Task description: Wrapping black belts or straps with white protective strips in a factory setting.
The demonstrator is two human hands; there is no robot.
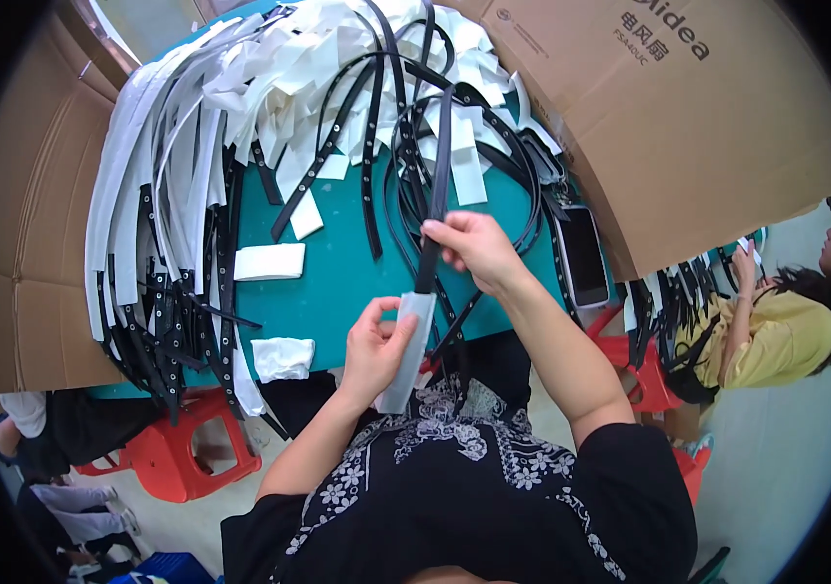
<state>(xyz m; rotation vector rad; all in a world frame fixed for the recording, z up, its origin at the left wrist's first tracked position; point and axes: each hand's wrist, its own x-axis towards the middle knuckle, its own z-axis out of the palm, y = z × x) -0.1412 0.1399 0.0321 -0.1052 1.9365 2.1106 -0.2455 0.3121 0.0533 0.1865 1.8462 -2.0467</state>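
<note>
Left grip (374, 346): thumb closed against curled fingers, set lower. Right grip (479, 251): thumb and forefinger pinched, set higher and farther forward. Both forearms (566, 355) bare, converging.

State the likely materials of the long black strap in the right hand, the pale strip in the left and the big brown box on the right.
Long black flat strap: probably leather or faux leather; smooth, with a soft sheen.
Pale flat strip: perhaps thin plastic film; smooth and faintly glossy, though coated fabric is possible.
Big brown box: apparently cardboard, by its matte, printed panels.
</note>
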